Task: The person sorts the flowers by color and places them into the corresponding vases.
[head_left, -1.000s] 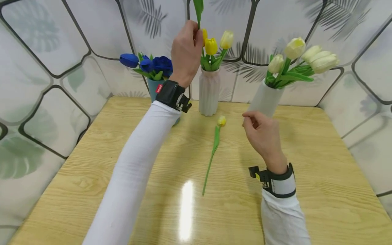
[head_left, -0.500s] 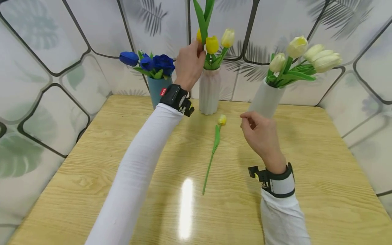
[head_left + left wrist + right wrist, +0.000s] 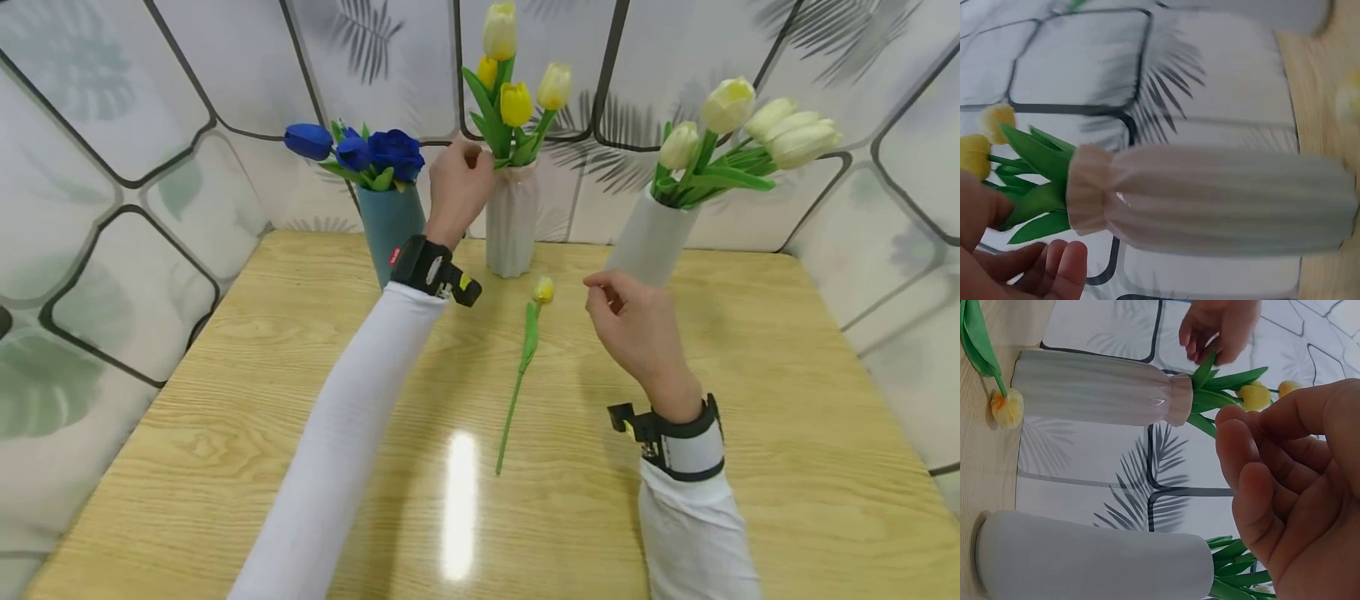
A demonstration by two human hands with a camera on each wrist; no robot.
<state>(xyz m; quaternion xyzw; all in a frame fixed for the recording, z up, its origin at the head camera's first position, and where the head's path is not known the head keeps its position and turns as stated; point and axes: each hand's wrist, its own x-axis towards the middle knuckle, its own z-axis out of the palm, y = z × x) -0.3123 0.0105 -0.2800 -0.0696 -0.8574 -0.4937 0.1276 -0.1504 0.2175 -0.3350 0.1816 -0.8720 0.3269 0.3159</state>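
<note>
My left hand [image 3: 459,187] is at the mouth of a pale ribbed vase [image 3: 512,225], its thumb and finger pinching at the leaf of a tulip. The tall white tulip [image 3: 500,32] stands upright in that vase, beside yellow tulips [image 3: 516,104] and another pale one. In the left wrist view, the thumb overlaps a green leaf [image 3: 1041,203] by the vase's ruffled rim. My right hand [image 3: 637,333] hovers over the table in front of a smooth white vase [image 3: 651,242], fingers loosely curled and holding nothing.
A single yellow tulip [image 3: 529,333] lies on the wooden table [image 3: 262,333] between my arms. To the left stands a blue vase [image 3: 392,221] with blue flowers [image 3: 396,154]. Cream tulips [image 3: 727,106] lean from the smooth vase. A patterned backdrop [image 3: 405,50] rises behind.
My left hand has come down from above the flowers to the vase mouth, lowering the white tulip into the ribbed vase; its bloom is now in view. My right hand has barely moved.
</note>
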